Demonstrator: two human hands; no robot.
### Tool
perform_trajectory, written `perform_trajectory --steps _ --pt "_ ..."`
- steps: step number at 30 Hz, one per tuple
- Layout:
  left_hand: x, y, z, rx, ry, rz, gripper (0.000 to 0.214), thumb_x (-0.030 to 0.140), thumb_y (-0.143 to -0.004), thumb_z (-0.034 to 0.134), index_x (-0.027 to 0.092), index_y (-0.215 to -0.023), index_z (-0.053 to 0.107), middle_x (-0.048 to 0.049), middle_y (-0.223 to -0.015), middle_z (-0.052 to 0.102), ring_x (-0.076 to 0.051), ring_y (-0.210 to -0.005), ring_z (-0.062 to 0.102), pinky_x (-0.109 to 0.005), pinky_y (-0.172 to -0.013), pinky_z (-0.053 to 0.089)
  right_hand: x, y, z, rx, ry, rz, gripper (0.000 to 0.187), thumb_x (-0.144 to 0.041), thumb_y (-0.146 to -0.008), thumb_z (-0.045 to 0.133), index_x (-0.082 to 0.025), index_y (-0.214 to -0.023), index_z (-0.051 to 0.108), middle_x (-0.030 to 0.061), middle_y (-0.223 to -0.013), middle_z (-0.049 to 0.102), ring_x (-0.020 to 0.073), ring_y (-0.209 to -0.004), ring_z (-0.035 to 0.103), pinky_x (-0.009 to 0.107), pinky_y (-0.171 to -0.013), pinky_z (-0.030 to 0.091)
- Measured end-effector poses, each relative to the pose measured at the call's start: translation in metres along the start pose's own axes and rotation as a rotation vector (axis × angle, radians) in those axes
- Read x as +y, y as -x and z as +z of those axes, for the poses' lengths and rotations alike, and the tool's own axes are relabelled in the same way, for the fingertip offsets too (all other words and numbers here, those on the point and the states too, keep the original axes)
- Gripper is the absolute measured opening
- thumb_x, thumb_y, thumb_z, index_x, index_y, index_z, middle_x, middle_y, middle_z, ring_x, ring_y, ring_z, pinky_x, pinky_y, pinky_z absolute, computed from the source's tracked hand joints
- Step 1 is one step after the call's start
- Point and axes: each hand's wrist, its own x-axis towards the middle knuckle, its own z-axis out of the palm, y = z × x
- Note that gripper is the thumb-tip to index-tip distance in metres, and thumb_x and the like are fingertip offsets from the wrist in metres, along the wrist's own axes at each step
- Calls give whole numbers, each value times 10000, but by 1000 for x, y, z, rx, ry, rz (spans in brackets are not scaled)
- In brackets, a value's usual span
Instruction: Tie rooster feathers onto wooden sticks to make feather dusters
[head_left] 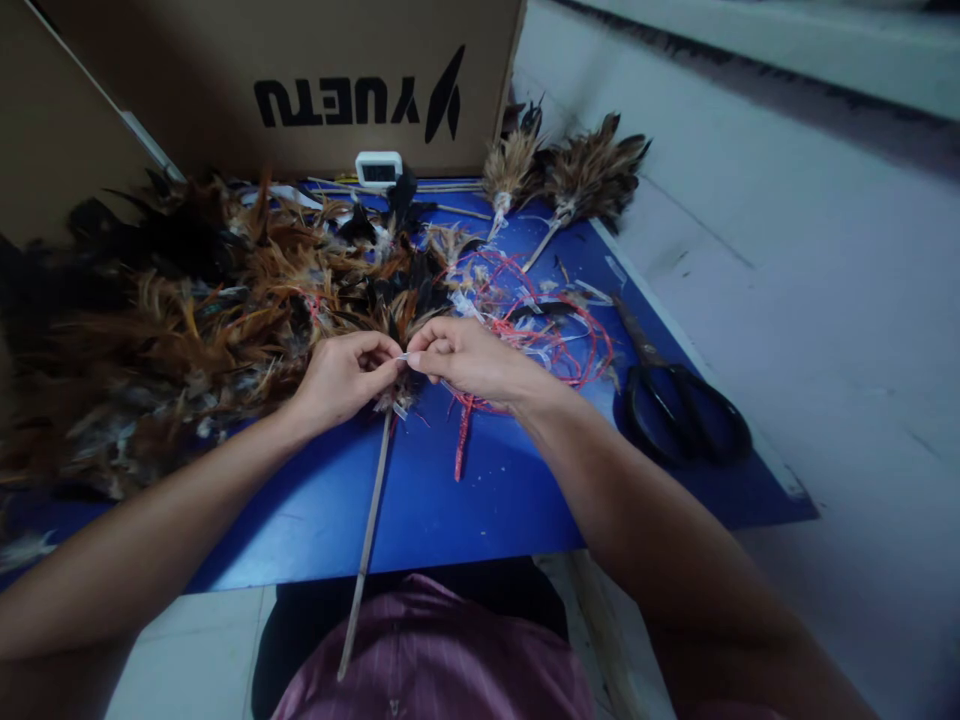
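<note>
Both hands meet at the middle of the blue table (480,500). The left hand (341,378) and the right hand (469,358) pinch, fingertip to fingertip, a pale strip at the feathered head of a thin stick (369,540). The stick runs down past the table edge toward the person's lap. A feather pile (165,330) covers the left side. Red string (555,335) lies tangled beside the right hand. Black scissors (679,400) lie further right. Two finished dusters (570,185) rest near the cardboard box (300,80)
</note>
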Motion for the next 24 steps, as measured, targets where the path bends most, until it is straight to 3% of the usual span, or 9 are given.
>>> perform_trajectory --steps 6,13,18,24 --pt "-2 -1 0 0 40 0 224 354 -775 645 134 -791 683 -31 -647 672 -101 -530 582 -183 -482 432 11 -7 5 109 48 -106 49 -139 -744 645 -124 -700 628 -82 -498 424 41 -478 324 216 -488 229" --pt "-3 0 -2 -64 160 -51 244 380 -752 692 143 -801 655 7 -606 625 -76 -447 535 -173 -433 404 22 -14 9 162 -13 -151 16 -146 -721 637 -140 -705 639 -60 -523 484 51 -490 350 217 -500 255" --pt "-3 0 -3 -60 124 -29 237 374 -747 702 146 -802 662 7 -599 637 -82 -453 542 -180 -451 418 22 -13 11 176 17 -245 52 -187 -724 655 -141 -709 637 -95 -463 365 41 -458 244 219 -462 182" --pt "-3 -1 -3 -71 53 3 230 381 -795 648 153 -771 663 1 -582 649 -89 -469 548 -184 -471 420 15 -10 9 168 43 -278 58 -190 -775 574 -145 -745 594 -63 -549 482 44 -485 347 213 -482 249"
